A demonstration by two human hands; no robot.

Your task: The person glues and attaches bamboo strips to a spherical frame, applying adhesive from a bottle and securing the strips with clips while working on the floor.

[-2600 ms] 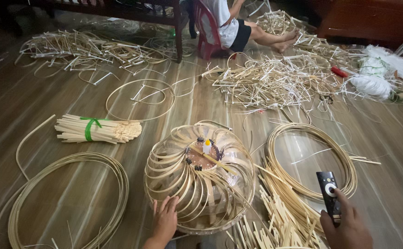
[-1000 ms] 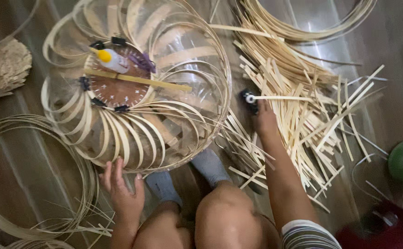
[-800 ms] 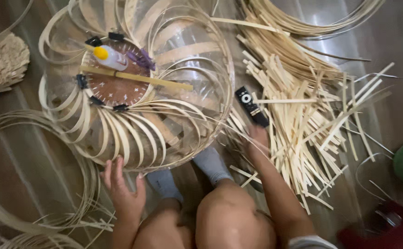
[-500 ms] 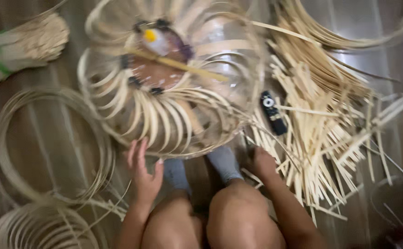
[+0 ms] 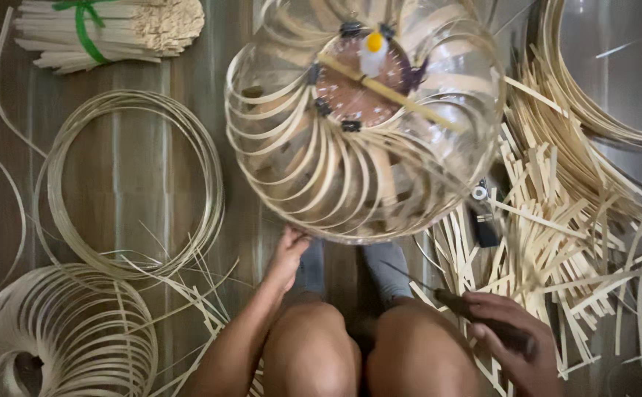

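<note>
Honestly, only the head view to go on, looking straight down at a person sitting on a wooden floor (image 5: 137, 184) with both knees up at the bottom of the shot. The left hand (image 5: 288, 254) is curled against the lower rim of a round cage-like frame (image 5: 314, 169) made of bent bamboo strips, fingers hooked on the edge, so it's gripping the frame itself. That frame sits right in front of the feet, in grey socks (image 5: 383, 268), and on its hub rests a brown disc with black clips (image 5: 354, 88), a small white glue bottle with a yellow cap (image 5: 372, 53) and a loose bamboo stick (image 5: 394, 92) lying across. The right hand (image 5: 512, 342) is closed around the dark handle of a thin-bladed knife (image 5: 446, 298), with the blade pointing up-left toward the frame and the near knee. A black remote-like gadget (image 5: 483, 217) lies on the scattered flat bamboo strips (image 5: 556, 242) just right of the frame. Coiled bamboo hoops (image 5: 137, 180) lie to the left, another stack of hoops (image 5: 63, 345) at bottom left, and a green-tied bundle of sticks (image 5: 108, 29) at top left. What could go wrong: the blade is close to bare leg, so a slip could nick skin, and tilting the frame would likely send the bottle and stick sliding off.
</note>
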